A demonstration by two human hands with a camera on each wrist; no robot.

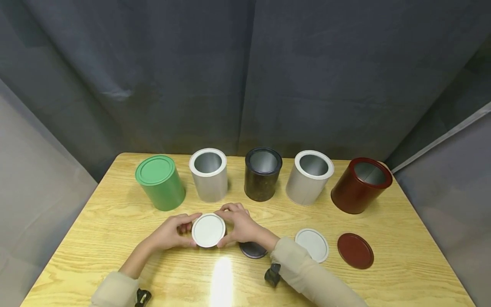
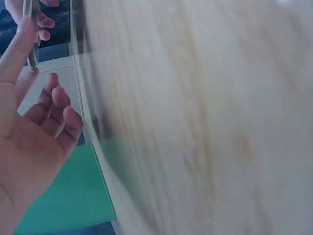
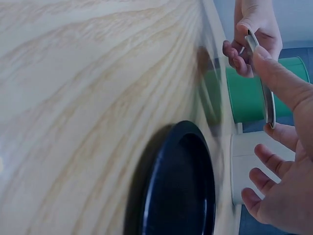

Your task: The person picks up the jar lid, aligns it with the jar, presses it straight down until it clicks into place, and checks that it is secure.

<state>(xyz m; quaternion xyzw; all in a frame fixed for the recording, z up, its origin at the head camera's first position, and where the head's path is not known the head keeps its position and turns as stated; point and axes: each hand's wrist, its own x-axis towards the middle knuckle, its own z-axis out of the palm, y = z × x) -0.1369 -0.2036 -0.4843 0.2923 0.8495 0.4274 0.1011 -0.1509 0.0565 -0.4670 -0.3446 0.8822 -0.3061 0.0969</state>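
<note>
A round white lid (image 1: 209, 230) is held level above the table between both hands. My left hand (image 1: 174, 231) pinches its left edge between thumb and index finger, the other fingers loosely curled below. On the opposite edge my right hand (image 1: 238, 225) pinches it the same way; the right wrist view shows the lid (image 3: 268, 100) edge-on, raised off the wood. Behind the hands stands an uncovered white can (image 1: 210, 183). A black lid (image 3: 183, 186) lies on the table under my right wrist, partly hidden by it in the head view.
A green can (image 1: 163, 187) with its lid on stands at the left. Further right are an open black can (image 1: 260, 185), a second open white can (image 1: 304, 185) and an open dark red can (image 1: 353, 192). Another white lid (image 1: 312, 245) and a red lid (image 1: 355, 250) lie in front of them.
</note>
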